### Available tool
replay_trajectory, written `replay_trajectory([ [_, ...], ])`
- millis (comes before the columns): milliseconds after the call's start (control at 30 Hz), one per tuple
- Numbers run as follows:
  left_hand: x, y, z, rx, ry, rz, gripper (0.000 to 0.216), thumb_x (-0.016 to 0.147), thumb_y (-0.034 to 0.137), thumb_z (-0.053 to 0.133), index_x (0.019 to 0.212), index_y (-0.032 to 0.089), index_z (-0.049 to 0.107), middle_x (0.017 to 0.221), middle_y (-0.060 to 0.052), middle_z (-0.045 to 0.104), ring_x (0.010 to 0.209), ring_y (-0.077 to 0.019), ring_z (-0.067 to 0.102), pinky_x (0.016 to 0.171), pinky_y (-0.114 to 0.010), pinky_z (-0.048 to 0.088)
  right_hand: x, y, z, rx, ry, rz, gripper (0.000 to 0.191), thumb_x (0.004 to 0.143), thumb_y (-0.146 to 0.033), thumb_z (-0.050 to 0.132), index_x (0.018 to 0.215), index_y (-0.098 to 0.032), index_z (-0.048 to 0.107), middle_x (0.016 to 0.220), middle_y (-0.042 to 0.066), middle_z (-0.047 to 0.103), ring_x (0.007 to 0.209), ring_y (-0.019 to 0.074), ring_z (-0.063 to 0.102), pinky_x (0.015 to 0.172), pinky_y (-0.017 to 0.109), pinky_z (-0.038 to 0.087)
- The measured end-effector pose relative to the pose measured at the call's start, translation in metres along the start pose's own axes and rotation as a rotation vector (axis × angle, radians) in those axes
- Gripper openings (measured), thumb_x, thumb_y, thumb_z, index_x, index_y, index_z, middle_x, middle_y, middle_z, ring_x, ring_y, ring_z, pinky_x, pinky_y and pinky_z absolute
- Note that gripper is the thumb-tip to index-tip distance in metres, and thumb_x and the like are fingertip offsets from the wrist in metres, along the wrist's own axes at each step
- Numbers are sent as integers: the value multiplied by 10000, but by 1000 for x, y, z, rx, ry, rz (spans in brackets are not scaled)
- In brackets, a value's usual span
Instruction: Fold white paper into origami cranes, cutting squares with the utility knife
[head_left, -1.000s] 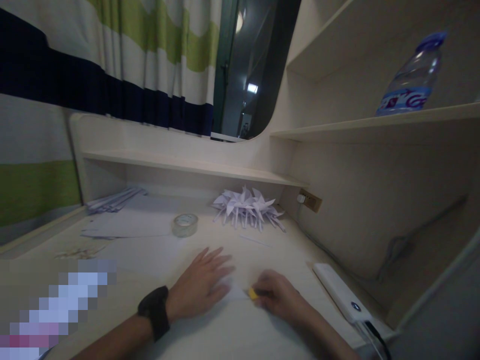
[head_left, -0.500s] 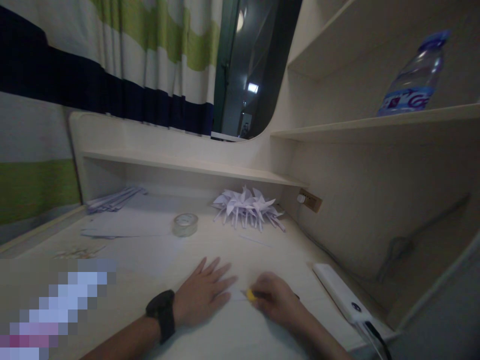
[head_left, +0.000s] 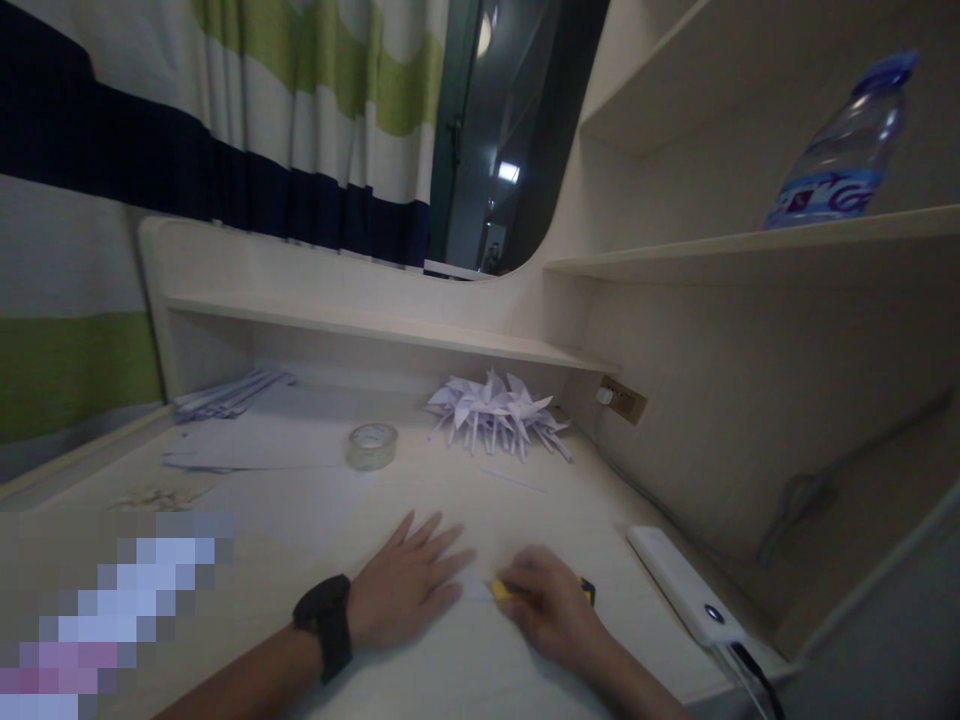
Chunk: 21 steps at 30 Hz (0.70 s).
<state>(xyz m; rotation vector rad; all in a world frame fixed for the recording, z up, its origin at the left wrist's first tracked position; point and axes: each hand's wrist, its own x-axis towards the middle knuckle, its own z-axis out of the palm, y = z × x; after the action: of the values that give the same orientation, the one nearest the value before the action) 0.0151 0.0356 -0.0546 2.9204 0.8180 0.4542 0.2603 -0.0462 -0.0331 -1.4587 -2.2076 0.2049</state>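
My left hand (head_left: 405, 592), with a black watch on its wrist, lies flat with fingers spread. It rests at the edge of a small white piece of paper (head_left: 474, 588) on the desk. To its right, my right hand (head_left: 551, 612) is closed around a yellow and black utility knife (head_left: 500, 590). The knife's tip points left at the paper, close to my left fingers, and its rear end shows behind my hand. Blur hides the blade, so whether it touches the paper is unclear.
Behind my hands are a roll of clear tape (head_left: 372, 446), a heap of white paper pinwheels (head_left: 495, 405), a thin paper strip (head_left: 514, 481), white sheets (head_left: 262, 435) and folded strips (head_left: 232, 393). A white power bank (head_left: 671, 580) with cables lies right. A bottle (head_left: 840, 160) stands on the shelf.
My right hand has shifted its hold slightly, and more of the knife's rear end now shows behind it. The left hand stays flat in place. The view has moved a little.
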Motion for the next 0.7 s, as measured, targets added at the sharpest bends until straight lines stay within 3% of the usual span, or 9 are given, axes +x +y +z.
replay_trajectory([
  [300, 0, -6, 10, 12, 38, 15, 429, 1007, 400, 210, 1428, 412, 289, 1509, 19, 313, 1390, -311, 219, 1079, -634, 132, -2, -2, 1, -24, 5, 21, 162, 869, -321, 583, 862, -210, 701, 869, 47, 576, 850, 196, 535, 721, 291, 389],
  [700, 0, -11, 15, 0, 35, 19, 437, 1005, 402, 203, 1434, 404, 280, 1508, 22, 315, 1392, -300, 219, 1088, -613, 127, 4, 9, 4, -14, -26, -57, 179, 862, -320, 610, 765, -185, 678, 811, 22, 540, 805, 169, 510, 681, 273, 352],
])
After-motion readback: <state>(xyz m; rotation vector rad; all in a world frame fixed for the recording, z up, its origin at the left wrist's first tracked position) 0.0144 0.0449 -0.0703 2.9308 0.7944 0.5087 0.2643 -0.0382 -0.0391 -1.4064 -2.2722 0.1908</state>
